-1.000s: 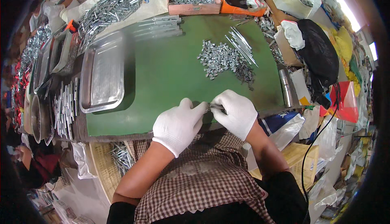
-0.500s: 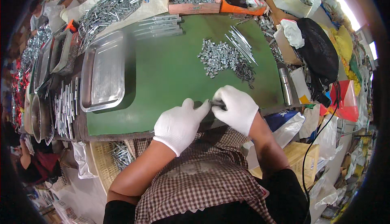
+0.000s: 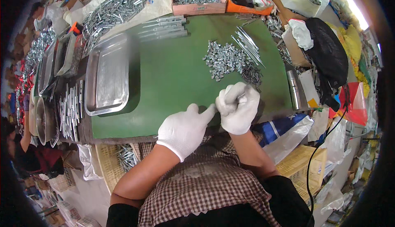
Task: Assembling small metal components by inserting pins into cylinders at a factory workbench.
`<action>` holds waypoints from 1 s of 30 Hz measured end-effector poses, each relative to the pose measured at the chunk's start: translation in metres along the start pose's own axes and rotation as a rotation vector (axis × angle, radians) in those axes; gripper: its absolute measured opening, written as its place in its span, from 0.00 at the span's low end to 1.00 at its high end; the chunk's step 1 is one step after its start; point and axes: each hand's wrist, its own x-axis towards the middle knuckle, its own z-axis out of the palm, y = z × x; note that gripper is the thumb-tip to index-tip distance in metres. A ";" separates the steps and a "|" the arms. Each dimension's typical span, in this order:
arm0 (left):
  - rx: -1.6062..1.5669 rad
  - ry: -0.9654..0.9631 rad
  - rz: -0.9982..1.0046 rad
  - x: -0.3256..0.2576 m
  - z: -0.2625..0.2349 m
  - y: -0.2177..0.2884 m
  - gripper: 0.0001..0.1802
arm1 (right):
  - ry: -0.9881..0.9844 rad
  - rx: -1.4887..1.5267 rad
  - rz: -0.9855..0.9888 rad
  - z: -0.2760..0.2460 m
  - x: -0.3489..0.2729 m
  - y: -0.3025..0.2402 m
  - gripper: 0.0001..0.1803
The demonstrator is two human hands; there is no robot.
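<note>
Both hands wear white knit gloves and meet over the front edge of the green work mat (image 3: 173,78). My left hand (image 3: 185,130) is back up, fingers curled out of sight, one digit stretched toward the right hand. What it holds, if anything, is hidden. My right hand (image 3: 238,108) is turned up and closed, fingers bent into the palm; I cannot make out anything inside. Just beyond it lie a heap of small silvery metal pieces (image 3: 224,60), a small pile of dark screw-like pins (image 3: 252,75) and several long thin metal rods (image 3: 249,47).
A steel tray (image 3: 108,76) sits on the mat's left, with metal rods (image 3: 70,111) beside it. Further tubes (image 3: 164,27) lie at the back, near a pink box of small parts (image 3: 197,0). A metal cylinder (image 3: 293,89) stands right; a black cable (image 3: 310,165) hangs there.
My right hand has rolled from back up to palm up, and its fingers have curled in. The dark piece seen between the hands is now out of sight. The left hand has barely moved.
</note>
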 end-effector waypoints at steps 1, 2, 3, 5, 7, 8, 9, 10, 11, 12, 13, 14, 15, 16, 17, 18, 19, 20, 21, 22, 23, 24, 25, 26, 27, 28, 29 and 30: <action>0.011 -0.024 0.004 -0.001 -0.001 0.001 0.17 | 0.007 0.001 0.001 0.000 -0.003 0.003 0.23; 0.010 -0.032 0.006 -0.001 -0.002 0.002 0.17 | -0.015 -0.245 -0.025 -0.001 -0.005 0.005 0.27; 0.012 -0.042 0.014 0.000 -0.003 0.003 0.16 | -0.037 -0.493 -0.048 -0.002 -0.009 0.005 0.33; 0.019 -0.043 0.029 0.006 -0.004 0.002 0.16 | -0.046 -0.433 -0.043 -0.002 -0.009 0.004 0.33; 0.134 -0.040 0.052 0.008 -0.001 0.010 0.18 | -0.066 -0.364 -0.027 -0.002 -0.010 0.003 0.34; 0.141 -0.041 0.039 0.009 0.001 0.014 0.18 | -0.016 -0.402 -0.061 -0.001 -0.010 0.003 0.33; 0.169 -0.024 0.043 0.012 0.004 0.017 0.19 | 0.033 -0.440 -0.096 0.000 -0.010 0.004 0.32; 0.194 0.001 0.061 0.017 0.008 0.016 0.19 | 0.085 -0.487 -0.142 -0.001 -0.007 0.003 0.31; 0.230 0.055 0.072 0.016 0.014 0.011 0.20 | 0.121 -0.261 -0.034 -0.002 -0.004 0.004 0.28; 0.239 0.065 0.064 0.013 0.014 0.006 0.20 | 0.108 -0.255 -0.037 -0.001 0.000 0.003 0.28; 0.167 0.102 0.064 0.010 0.015 0.001 0.19 | 0.071 -0.209 -0.013 -0.003 0.003 0.001 0.28; 0.098 0.139 0.060 0.006 0.014 -0.005 0.19 | 0.033 -0.160 0.012 -0.006 0.005 -0.001 0.28; 0.041 0.246 0.023 -0.011 0.009 -0.007 0.18 | 0.006 0.120 0.058 -0.009 0.003 -0.005 0.23; 0.048 0.279 -0.030 -0.030 -0.001 -0.009 0.19 | 0.067 0.049 0.076 -0.016 0.001 -0.012 0.22; 0.035 0.308 -0.110 -0.052 -0.004 -0.017 0.18 | 0.096 -0.053 0.082 -0.022 -0.002 -0.019 0.20; 0.031 0.360 -0.194 -0.078 -0.005 -0.027 0.16 | 0.123 -0.151 0.083 -0.024 -0.005 -0.029 0.19; 0.036 0.400 -0.316 -0.106 -0.005 -0.034 0.14 | 0.185 -0.257 0.091 -0.021 -0.006 -0.037 0.15; 0.022 0.431 -0.393 -0.142 -0.002 -0.045 0.14 | 0.112 -0.253 0.134 -0.030 -0.009 -0.042 0.12; 0.069 0.357 -0.532 -0.179 0.005 -0.057 0.13 | 0.112 -0.294 0.125 -0.031 -0.009 -0.043 0.12; 0.150 0.411 -0.592 -0.212 0.020 -0.069 0.13 | 0.105 -0.332 0.126 -0.027 -0.008 -0.041 0.12; 0.195 0.389 -0.675 -0.238 0.027 -0.071 0.13 | 0.111 -0.383 0.160 -0.024 -0.008 -0.037 0.12; 0.235 0.365 -0.753 -0.254 0.032 -0.071 0.12 | 0.118 -0.441 0.190 -0.022 -0.007 -0.036 0.12; 0.241 0.356 -0.797 -0.259 0.037 -0.073 0.11 | 0.112 -0.542 0.157 -0.025 -0.007 -0.032 0.12; 0.248 0.342 -0.855 -0.258 0.036 -0.071 0.11 | 0.066 -0.596 0.067 -0.030 -0.008 -0.027 0.14; 0.231 0.368 -0.824 -0.252 0.033 -0.072 0.11 | 0.058 -0.636 0.022 -0.033 -0.007 -0.026 0.21; 0.231 0.390 -0.829 -0.245 0.034 -0.075 0.12 | 0.009 -0.848 -0.123 -0.029 -0.009 -0.026 0.30; 0.233 0.437 -0.815 -0.239 0.033 -0.079 0.12 | 0.074 -0.757 -0.031 -0.035 -0.008 -0.032 0.37; 0.248 0.451 -0.842 -0.237 0.033 -0.081 0.12 | 0.039 -0.778 -0.069 -0.029 -0.009 -0.031 0.35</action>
